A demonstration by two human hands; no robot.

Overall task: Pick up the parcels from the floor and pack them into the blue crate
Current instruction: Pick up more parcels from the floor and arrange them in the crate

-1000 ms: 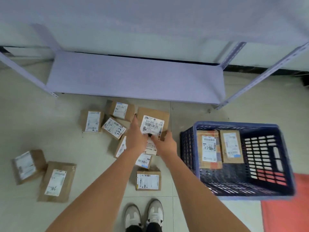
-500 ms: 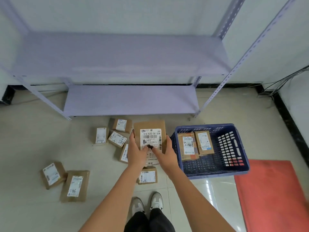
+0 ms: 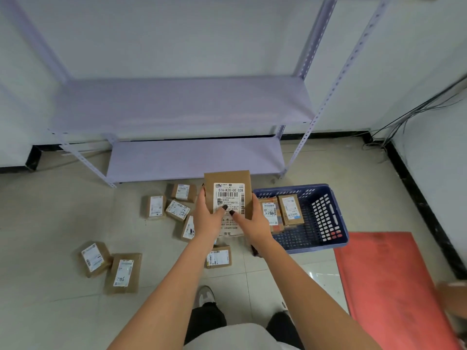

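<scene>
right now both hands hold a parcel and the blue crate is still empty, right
Not quite. In the head view both hands, left and right, do hold a parcel, but the blue crate is not empty: two parcels already lie inside.

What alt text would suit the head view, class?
Both hands hold a labelled cardboard parcel above the floor, beside a blue crate holding two parcels. Seven more parcels lie scattered on the tiles before a grey shelf.

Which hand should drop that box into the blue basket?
Probably the right hand: it grips the brown cardboard parcel on the side nearest the blue plastic crate, which sits to its right. The left hand is farther away.
</scene>
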